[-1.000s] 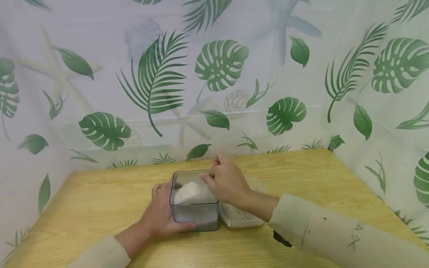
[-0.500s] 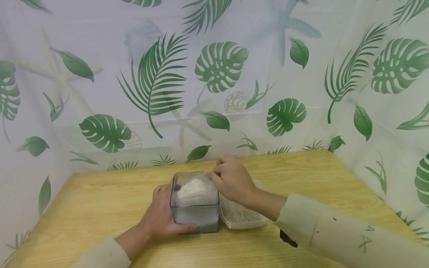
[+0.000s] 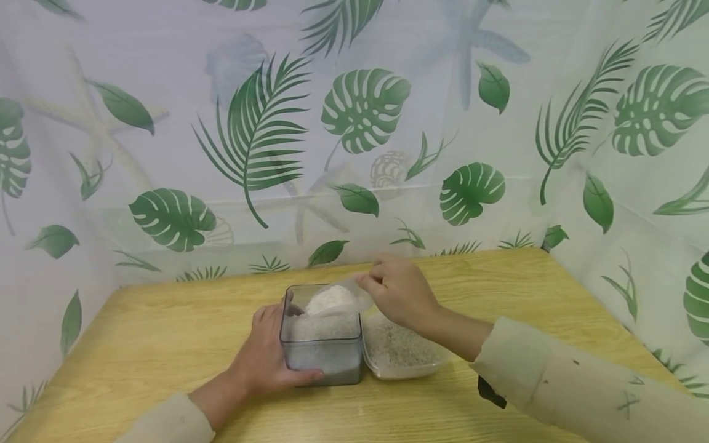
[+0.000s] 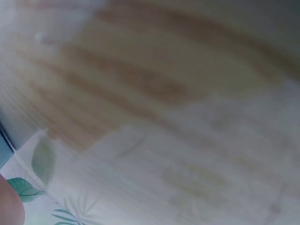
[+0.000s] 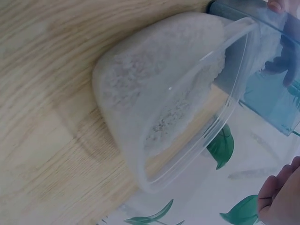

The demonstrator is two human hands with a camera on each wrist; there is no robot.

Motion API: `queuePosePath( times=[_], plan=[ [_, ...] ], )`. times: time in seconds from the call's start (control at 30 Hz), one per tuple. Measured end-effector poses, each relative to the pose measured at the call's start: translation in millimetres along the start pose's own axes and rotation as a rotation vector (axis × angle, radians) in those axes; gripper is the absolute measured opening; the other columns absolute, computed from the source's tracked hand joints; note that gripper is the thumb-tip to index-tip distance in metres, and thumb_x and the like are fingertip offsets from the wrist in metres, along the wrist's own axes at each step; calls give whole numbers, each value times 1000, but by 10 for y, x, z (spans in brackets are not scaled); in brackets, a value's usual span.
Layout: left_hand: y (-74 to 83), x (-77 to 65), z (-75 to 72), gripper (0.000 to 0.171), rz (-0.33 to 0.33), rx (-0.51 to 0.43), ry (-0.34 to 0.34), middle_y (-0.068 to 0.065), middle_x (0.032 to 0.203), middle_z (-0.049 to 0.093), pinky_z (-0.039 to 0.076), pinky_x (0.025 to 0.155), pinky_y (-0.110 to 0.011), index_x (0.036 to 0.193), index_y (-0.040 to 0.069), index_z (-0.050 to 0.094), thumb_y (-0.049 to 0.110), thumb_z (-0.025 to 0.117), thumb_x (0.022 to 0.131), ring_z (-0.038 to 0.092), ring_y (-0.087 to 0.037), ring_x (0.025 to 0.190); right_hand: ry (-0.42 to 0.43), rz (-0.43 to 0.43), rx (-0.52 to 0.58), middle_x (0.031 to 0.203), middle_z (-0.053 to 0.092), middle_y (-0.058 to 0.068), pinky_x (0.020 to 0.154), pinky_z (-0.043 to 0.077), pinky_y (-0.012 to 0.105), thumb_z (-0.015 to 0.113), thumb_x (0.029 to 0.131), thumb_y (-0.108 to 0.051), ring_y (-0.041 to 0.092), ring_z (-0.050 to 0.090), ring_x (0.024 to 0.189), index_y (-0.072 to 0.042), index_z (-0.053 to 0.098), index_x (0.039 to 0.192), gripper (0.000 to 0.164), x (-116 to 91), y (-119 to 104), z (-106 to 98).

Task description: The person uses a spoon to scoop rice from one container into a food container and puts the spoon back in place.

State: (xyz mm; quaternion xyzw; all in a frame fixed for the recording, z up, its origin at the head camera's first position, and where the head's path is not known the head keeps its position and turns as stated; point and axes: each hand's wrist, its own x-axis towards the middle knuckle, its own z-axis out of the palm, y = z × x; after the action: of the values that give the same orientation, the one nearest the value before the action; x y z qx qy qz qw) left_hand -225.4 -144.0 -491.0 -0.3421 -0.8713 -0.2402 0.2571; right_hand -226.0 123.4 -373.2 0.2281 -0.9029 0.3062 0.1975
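Two containers on the wooden table (image 3: 166, 332), both near the middle, closer to the front edge. One is a square clear box (image 3: 321, 335) with smoky-grey walls; the other is a shallow clear plastic tub (image 3: 401, 354), touching the box on its right side.

Contents: the box holds white granular stuff, looks like rice, heaped in a mound near the rim. The tub holds a lower, speckled layer of the same sort of grain. In the right wrist view the tub (image 5: 173, 108) shows grain banked against one wall and the blue-tinted box (image 5: 262, 61) sits just beyond it.

One scoop: a small clear scoop (image 3: 346, 298) loaded with grain, over the box's back right corner, tilted down into the box. Exact shape of the scoop is hard to make out, it's transparent.

Two hands. Left hand (image 3: 266, 357) wraps the box's left wall, thumb across the front face, fingers curled round the far side, so it's gripping the box. Right hand (image 3: 401, 292) is above the tub's back edge, fingers curled, pinching the scoop's handle end.

Left wrist view is blurred: only wood grain and a bit of leaf-print fabric, nothing usable.

Leaf-print curtain (image 3: 360, 111) runs along the back edge and both sides of the table.
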Motion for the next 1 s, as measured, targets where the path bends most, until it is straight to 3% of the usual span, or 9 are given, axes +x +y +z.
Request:
queuePosePath(
  times=[0.3,0.63,0.83,1.0],
  plan=[
    [-9,6,2,133,-7,0,-14,-7,124,54,27,105,-48,155,-4,17,87,61,69,50,-24,118,17,22,-9,59,31,-3,58,31,28,63,97,-24,13,31,58,-17,32,49,57,-33,107,-163],
    [9,0,-1,134,-22,-14,-18,-7,125,54,26,104,-47,158,-1,10,89,57,70,50,-25,117,67,46,-75,60,37,-2,61,33,31,62,97,-25,15,34,60,-16,37,48,56,-140,317,-383],
    [12,-7,-2,134,-24,-8,-17,-6,125,54,26,104,-47,158,-1,12,88,59,69,50,-24,116,82,81,-62,52,27,-6,55,29,28,63,98,-24,12,26,53,-15,32,48,58,-256,495,-495],
    [27,-1,3,133,-21,-25,-12,-7,124,54,25,104,-47,158,-1,12,89,56,70,50,-25,116,65,115,-80,52,27,-7,55,29,28,63,98,-24,11,26,52,-16,30,49,59,-376,661,-549]
  ],
)
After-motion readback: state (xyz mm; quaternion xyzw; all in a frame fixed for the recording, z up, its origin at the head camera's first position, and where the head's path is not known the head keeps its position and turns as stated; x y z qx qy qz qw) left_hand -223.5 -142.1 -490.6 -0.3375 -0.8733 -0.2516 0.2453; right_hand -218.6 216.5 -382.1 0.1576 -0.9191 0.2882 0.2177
